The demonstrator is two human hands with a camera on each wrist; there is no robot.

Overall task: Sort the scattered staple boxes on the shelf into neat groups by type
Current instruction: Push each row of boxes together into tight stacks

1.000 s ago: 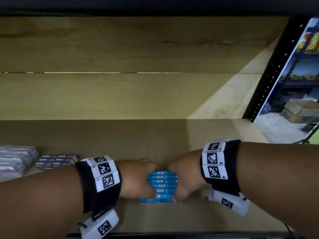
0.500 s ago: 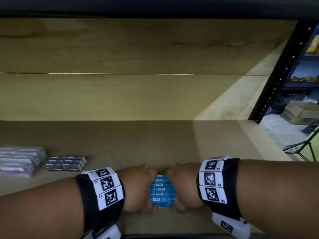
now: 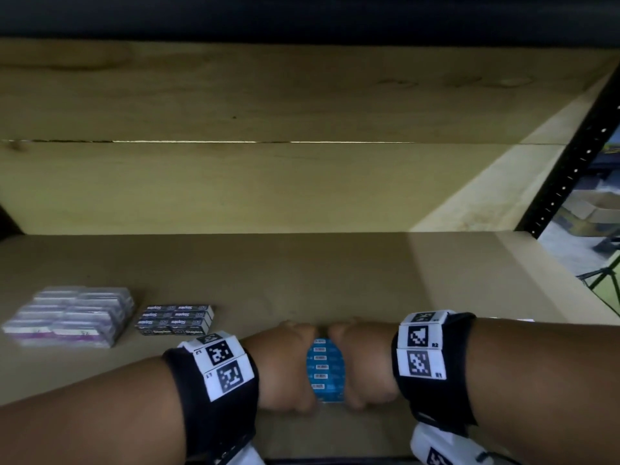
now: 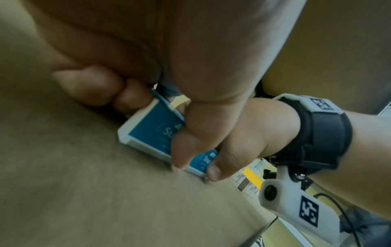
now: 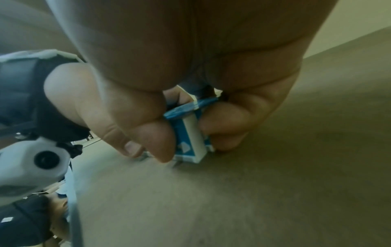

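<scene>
A row of several blue staple boxes (image 3: pixel 326 370) stands on the brown shelf board (image 3: pixel 302 280) near its front edge. My left hand (image 3: pixel 285 367) grips the row's left side and my right hand (image 3: pixel 360 364) grips its right side, fingers curled round the ends. In the left wrist view the blue boxes (image 4: pixel 152 132) sit on the board between both thumbs. In the right wrist view the blue boxes (image 5: pixel 188 135) are pinched between thumb and fingers. A group of dark staple boxes (image 3: pixel 176 319) and a group of white-purple boxes (image 3: pixel 72 315) lie at the left.
The shelf's back wall (image 3: pixel 235 189) rises behind the board. A black upright post (image 3: pixel 567 176) bounds the shelf at the right. Beyond it are a floor and a cardboard box (image 3: pixel 600 209).
Both hands have squeezed the blue boxes closer together into a narrower row. The view has shifted so the dark and white-purple groups show more fully at the left.
</scene>
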